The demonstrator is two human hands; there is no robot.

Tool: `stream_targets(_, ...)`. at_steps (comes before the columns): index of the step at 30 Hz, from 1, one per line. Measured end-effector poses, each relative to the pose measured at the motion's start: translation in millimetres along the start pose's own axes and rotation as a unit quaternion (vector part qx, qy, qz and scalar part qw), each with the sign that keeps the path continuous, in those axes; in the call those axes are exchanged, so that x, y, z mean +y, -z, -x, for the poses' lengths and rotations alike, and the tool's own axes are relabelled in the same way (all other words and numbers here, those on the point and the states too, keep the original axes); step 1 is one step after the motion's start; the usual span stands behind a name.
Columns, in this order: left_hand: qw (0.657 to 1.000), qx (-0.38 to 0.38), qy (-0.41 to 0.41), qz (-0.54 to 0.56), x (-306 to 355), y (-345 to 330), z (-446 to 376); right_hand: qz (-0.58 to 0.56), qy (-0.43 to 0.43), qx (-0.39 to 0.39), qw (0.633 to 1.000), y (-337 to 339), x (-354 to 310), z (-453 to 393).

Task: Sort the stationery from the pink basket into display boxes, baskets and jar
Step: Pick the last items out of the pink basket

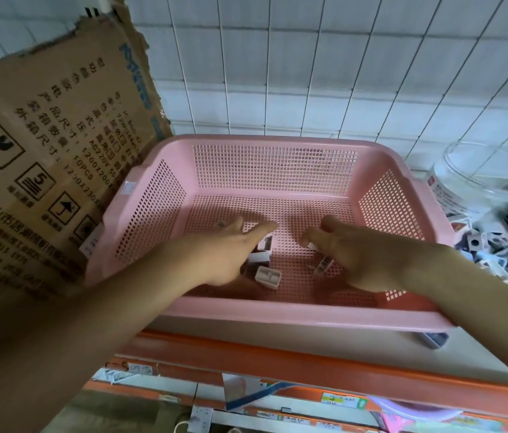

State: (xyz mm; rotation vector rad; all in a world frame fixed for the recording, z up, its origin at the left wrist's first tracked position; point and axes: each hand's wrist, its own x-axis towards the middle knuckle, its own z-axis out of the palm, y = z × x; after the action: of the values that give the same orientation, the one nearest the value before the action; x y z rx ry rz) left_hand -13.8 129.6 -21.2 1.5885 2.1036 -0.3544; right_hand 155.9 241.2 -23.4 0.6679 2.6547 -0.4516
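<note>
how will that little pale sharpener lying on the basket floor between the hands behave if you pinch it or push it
The pale sharpener looks like a small boxy hard plastic piece, so probably stiff and light. Its flat sides suggest it would slide, not roll, though the mesh floor of the pink basket may catch its edges. Being so small, it could slip from a loose pinch.

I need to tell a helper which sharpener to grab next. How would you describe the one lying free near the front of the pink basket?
Find the pink basket on the shelf, with both hands reaching in. On its mesh floor, just below the left hand, lies a small pale sharpener. Unlike the pieces partly hidden under the left hand and by the right hand, it sits fully in view and untouched, nearest the front rim.
</note>
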Motion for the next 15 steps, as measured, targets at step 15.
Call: stream_targets(15, 0.996, -0.030, -0.081, -0.032, 18.8, 2.5, -5.1, -0.009, -0.012, 0.011, 1.000, 3.2, -2.1, -1.7)
